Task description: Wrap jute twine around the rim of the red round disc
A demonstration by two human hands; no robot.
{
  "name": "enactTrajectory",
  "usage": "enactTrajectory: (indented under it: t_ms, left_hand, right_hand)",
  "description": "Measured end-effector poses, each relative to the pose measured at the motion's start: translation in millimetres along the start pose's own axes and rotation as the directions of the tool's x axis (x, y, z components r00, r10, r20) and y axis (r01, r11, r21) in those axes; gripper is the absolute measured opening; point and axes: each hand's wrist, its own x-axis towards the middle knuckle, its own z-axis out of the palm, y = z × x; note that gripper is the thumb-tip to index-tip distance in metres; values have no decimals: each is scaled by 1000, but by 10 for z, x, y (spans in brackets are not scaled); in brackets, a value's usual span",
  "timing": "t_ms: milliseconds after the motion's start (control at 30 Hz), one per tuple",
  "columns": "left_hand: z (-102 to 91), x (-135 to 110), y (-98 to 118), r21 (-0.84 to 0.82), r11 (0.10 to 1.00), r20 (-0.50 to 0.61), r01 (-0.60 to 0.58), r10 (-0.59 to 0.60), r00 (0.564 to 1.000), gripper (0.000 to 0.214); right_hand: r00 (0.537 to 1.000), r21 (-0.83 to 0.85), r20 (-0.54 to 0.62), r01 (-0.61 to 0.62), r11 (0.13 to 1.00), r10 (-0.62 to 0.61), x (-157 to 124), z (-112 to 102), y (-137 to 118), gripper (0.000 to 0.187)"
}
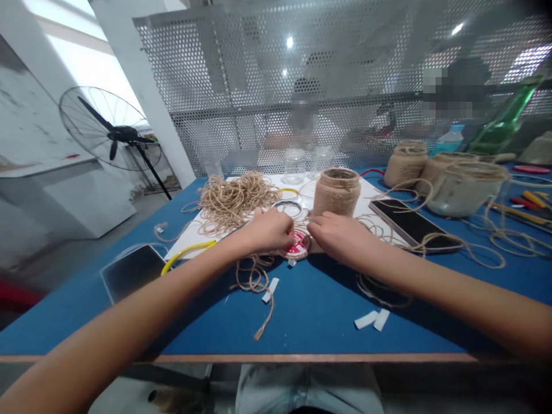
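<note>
A round red-and-white jar lid [299,246] with twine around its rim lies at the front edge of a white board. My left hand [272,229] is closed at the lid's left side, its fingertips on it. Just right of the lid, my right hand [334,233] is curled shut; its fingertips are partly hidden, and I cannot make out what is in them. Behind my right hand stands an open jar [337,191] wrapped in twine. A large heap of loose twine [237,198] sits behind my left hand. Loose twine ends [254,276] trail below the lid.
Two phones lie at the sides, one at left [137,270] and one at right [414,225]. Twine-wrapped jars [405,164], a partly wrapped glass jar [463,190] and a green bottle [502,121] stand at right. White strips [371,319] lie near the front edge. Behind is a perforated metal screen [241,75].
</note>
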Motion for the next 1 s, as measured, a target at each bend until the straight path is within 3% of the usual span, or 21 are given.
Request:
enactTrajectory:
  t_ms: [100, 267, 500, 667, 1000]
  left_hand:
    - [-24, 28, 1, 16, 1000, 18, -3, 3, 1000, 21]
    - [-52, 30, 41, 68, 998, 11, -12, 11, 1000, 23]
    - [-1, 7, -11, -3, 1000, -36, -5, 5, 999, 16]
    - [11, 1, -42, -79, 997, 12, 6, -5, 1000, 16]
    - [54, -43, 24, -16, 1000, -80, 18, -19, 997, 23]
  right_hand:
    - [1000, 8, 12, -24, 1000, 24, 45, -58, -27, 10]
    - [997, 46, -79, -12, 999, 15, 170, 27, -31, 11]
    - [997, 185, -25, -71, 980, 77, 328, 237, 53, 10]
    - [996, 283, -58, -49, 958, 68, 428, 289, 95, 10]
    - [991, 480, -111, -11, 877, 73, 460, 303, 112, 10]
